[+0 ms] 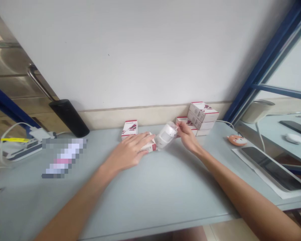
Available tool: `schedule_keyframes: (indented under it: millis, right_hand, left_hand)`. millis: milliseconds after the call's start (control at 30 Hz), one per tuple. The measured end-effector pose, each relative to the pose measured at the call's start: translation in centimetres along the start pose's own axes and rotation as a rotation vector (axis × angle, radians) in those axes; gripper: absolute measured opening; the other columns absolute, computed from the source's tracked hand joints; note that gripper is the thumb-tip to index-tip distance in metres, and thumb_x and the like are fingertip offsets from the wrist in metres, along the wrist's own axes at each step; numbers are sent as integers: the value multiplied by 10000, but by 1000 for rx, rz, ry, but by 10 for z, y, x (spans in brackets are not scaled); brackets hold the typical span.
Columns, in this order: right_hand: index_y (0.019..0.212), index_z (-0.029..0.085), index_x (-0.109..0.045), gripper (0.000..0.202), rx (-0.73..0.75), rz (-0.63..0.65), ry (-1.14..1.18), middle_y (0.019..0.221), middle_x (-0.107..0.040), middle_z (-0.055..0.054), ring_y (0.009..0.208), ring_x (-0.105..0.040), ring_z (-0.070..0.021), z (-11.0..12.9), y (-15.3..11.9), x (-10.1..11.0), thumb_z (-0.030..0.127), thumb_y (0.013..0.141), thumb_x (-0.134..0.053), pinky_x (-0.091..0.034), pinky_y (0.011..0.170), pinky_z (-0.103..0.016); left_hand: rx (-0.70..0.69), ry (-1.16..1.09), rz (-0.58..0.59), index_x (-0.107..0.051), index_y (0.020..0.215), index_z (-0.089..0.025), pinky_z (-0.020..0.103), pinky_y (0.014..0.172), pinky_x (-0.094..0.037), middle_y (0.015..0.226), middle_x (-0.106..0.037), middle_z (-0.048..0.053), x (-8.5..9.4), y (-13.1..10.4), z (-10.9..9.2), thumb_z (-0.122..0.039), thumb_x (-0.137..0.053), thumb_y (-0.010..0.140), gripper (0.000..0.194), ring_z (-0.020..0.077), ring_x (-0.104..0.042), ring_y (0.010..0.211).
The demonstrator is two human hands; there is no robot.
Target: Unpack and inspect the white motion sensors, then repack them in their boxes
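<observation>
My left hand (131,152) is closed over a small white and red cardboard box (150,146) lying on the table, its fingers across the top and hiding most of it. At the box's right end is a white motion sensor (166,136) wrapped in a clear plastic bag. My right hand (187,135) pinches the bag at its upper right corner. Whether the sensor still reaches inside the box, I cannot tell. Just behind my left hand stands another white and red box (129,129).
Several matching boxes (203,115) are stacked against the wall at right. An orange case (237,140) and a dark phone (272,167) on white paper lie nearer the right edge. On the left are a black cylinder (69,117), a power strip (27,149) and a blurred-out item (64,159).
</observation>
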State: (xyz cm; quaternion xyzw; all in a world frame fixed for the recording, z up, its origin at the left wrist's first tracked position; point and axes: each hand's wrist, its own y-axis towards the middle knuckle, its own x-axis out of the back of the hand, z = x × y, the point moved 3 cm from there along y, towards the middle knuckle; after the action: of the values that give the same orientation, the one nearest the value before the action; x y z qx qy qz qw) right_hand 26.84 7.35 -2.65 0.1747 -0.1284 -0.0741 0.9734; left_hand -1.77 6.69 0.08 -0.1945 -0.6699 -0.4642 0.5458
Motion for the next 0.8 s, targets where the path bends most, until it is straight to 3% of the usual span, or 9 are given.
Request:
schedule_keyframes:
  millis: [100, 233, 400, 500, 567, 633, 733, 800]
  right_hand:
    - [968, 266, -509, 323, -167, -53, 165, 816, -589, 19, 787, -614, -204, -2, 0, -4, 575, 909, -580, -618, 637, -369]
    - [983, 276, -533, 258, -302, -180, 138, 793, -585, 20, 777, -615, -208, -4, -2, -2, 498, 870, -599, -600, 565, -325]
    - [1069, 283, -550, 329, -332, -196, 94, 937, -677, -21, 834, -672, -240, -5, -3, -1, 548, 876, -543, -578, 581, -335]
    - [1228, 272, -487, 586, -340, -147, -36, 985, -715, -29, 828, -690, -244, -1, -8, -8, 514, 765, -752, -590, 682, -369]
    - [1319, 260, -437, 755, -344, -129, -78, 994, -727, -33, 815, -692, -241, 2, -11, -12, 471, 709, -829, -600, 737, -395]
    - [1366, 259, -439, 793, -311, -163, -85, 1031, -729, -45, 831, -695, -243, 6, -11, -11, 491, 718, -833, -609, 747, -410]
    - [1384, 275, -489, 778, -205, -331, -67, 1139, -711, -70, 919, -700, -254, 16, -8, -1, 530, 732, -827, -619, 723, -393]
    - [1356, 283, -532, 744, -172, -417, 4, 1145, -703, -68, 940, -697, -250, 23, -8, 4, 553, 731, -831, -618, 699, -367]
  left_hand:
    - [138, -96, 53, -347, 1657, -332, 432, 1168, -470, 1624, -537, 69, 9, 1, 3, -330, -561, 1045, 649, 295, -575, 1441]
    - [375, -229, 88, -237, 1690, -369, 477, 1137, -478, 1642, -518, 52, 25, 0, 10, -433, -544, 1036, 725, 346, -561, 1448]
    - [518, -493, 23, -371, 1633, -300, 433, 1071, -520, 1505, -655, 61, 35, -5, 16, -534, -473, 1054, 633, 322, -686, 1280]
    - [488, -506, 46, -478, 1581, -289, 403, 1025, -546, 1459, -687, 65, 28, -5, 14, -541, -462, 1055, 584, 312, -700, 1244]
    - [461, -392, 85, -534, 1549, -306, 413, 1008, -554, 1467, -682, 67, 19, -5, 15, -512, -457, 1059, 537, 325, -683, 1274]
    - [422, -245, 64, -591, 1501, -303, 450, 1033, -541, 1462, -685, 73, 14, -3, 16, -449, -446, 1070, 478, 332, -665, 1304]
    - [314, -129, -130, -706, 1324, -258, 484, 1124, -485, 1362, -736, 85, 17, 0, 11, -333, -435, 1078, 374, 301, -664, 1297]
    - [298, -198, -259, -727, 1237, -258, 473, 1145, -475, 1294, -752, 79, 21, 2, 0, -316, -458, 1077, 319, 270, -682, 1249]
